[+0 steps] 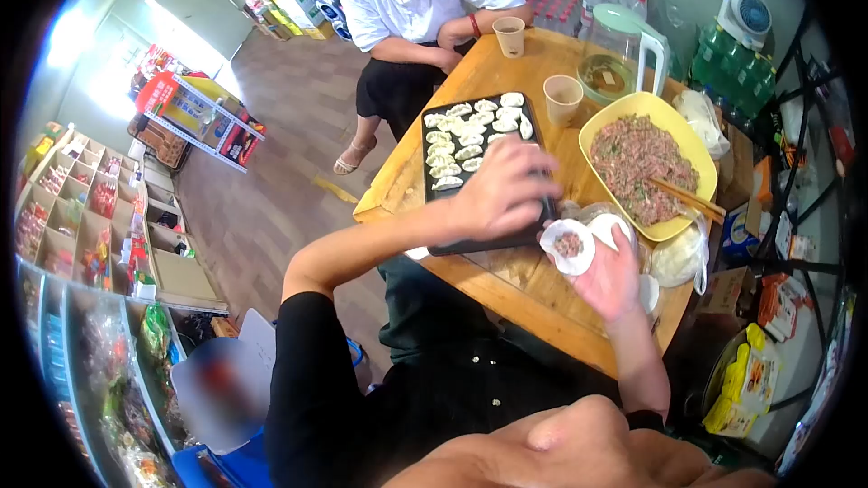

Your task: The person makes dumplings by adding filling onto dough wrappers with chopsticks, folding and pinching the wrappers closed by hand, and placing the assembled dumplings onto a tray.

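Observation:
My left hand hangs over the near right part of a black tray, its back to me, slightly blurred. The fingers look bent and apart, and nothing shows between them. Rows of white dumplings lie on the tray. In my upturned right hand rests a round dumpling wrapper with a small lump of meat filling in its middle. Another white round piece shows beside it by the thumb. Past my right hand stands a yellow bowl of minced filling, with chopsticks in it.
Paper cups and a lidded glass jug stand on the wooden table. A plastic bag lies by the bowl. Across the table sits another person, forearms by the table's edge. Shelves of packaged goods line the left.

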`<state>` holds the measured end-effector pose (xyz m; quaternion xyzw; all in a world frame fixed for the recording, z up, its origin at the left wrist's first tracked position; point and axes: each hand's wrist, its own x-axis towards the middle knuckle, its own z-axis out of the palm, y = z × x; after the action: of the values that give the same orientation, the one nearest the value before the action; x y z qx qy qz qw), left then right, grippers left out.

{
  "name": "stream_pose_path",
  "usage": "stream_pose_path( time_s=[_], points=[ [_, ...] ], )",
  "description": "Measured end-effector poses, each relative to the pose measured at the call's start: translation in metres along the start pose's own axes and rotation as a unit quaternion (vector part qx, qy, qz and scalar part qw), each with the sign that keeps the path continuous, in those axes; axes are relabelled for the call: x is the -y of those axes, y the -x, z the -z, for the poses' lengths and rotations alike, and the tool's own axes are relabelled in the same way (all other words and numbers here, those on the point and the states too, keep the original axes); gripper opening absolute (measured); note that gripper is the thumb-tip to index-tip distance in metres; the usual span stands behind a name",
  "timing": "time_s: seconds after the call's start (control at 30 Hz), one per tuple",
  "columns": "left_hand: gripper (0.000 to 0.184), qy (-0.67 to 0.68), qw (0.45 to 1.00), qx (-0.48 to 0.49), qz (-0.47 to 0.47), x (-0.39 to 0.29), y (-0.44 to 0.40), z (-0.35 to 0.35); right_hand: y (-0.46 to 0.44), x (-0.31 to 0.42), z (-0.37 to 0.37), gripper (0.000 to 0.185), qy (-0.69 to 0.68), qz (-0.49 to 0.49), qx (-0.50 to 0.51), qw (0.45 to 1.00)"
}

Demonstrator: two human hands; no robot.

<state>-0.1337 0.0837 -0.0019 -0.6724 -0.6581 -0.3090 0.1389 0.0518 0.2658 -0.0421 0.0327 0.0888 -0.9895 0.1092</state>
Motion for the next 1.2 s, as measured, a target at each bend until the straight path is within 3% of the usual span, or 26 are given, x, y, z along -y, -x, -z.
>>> stream_pose_path(
  time_s=[0.1, 0.23, 0.27, 0.3, 0.4, 0.67, 0.77, 0.8, 0.9, 0.93, 1.03, 1.2],
  points=[
    [0.024, -0.093, 0.988, -0.086, 0.093, 0.052, -0.037, -0.027, 0.003, -0.002, 0.001, 0.078, 0.006, -0.014, -0.010, 1.000],
    [0.038, -0.196, 0.963, 0.005, 0.183, 0.121, -0.079, -0.070, 0.005, -0.001, 0.002, 0.081, 0.011, -0.030, -0.002, 0.999],
    [0.039, -0.246, 0.956, -0.018, 0.155, 0.133, -0.081, -0.081, 0.005, -0.001, 0.003, 0.080, -0.001, -0.025, -0.006, 1.000],
    [0.047, -0.271, 0.948, 0.023, 0.169, 0.139, -0.083, -0.087, 0.006, -0.001, 0.005, 0.080, -0.013, -0.020, -0.011, 1.000],
    [0.058, -0.246, 0.952, 0.069, 0.170, 0.148, -0.085, -0.093, 0.008, -0.001, 0.007, 0.079, -0.026, -0.030, -0.003, 0.999],
    [0.059, -0.218, 0.944, 0.148, 0.200, 0.163, -0.088, -0.100, 0.011, 0.002, 0.009, 0.081, 0.015, -0.005, -0.005, 1.000],
    [0.046, -0.205, 0.951, 0.074, 0.219, 0.157, -0.092, -0.097, 0.008, 0.003, 0.007, 0.079, 0.018, 0.024, -0.031, 0.999],
    [0.045, -0.292, 0.938, 0.039, 0.181, 0.158, -0.090, -0.097, 0.006, 0.003, 0.008, 0.081, 0.017, 0.032, -0.029, 0.999],
    [0.026, -0.162, 0.970, -0.122, 0.134, 0.122, -0.086, -0.073, 0.004, 0.004, 0.011, 0.079, -0.001, 0.055, -0.028, 0.998],
    [0.025, -0.104, 0.979, -0.123, 0.123, 0.102, -0.081, -0.063, 0.004, 0.003, 0.012, 0.078, -0.012, 0.067, -0.036, 0.997],
    [0.027, -0.032, 0.992, -0.058, 0.103, 0.018, -0.056, -0.038, 0.003, 0.005, 0.017, 0.076, -0.020, 0.093, -0.030, 0.995],
    [0.043, -0.034, 0.996, 0.058, 0.059, -0.067, -0.019, -0.041, 0.006, 0.006, 0.024, 0.068, -0.008, 0.096, -0.036, 0.995]
  ],
)
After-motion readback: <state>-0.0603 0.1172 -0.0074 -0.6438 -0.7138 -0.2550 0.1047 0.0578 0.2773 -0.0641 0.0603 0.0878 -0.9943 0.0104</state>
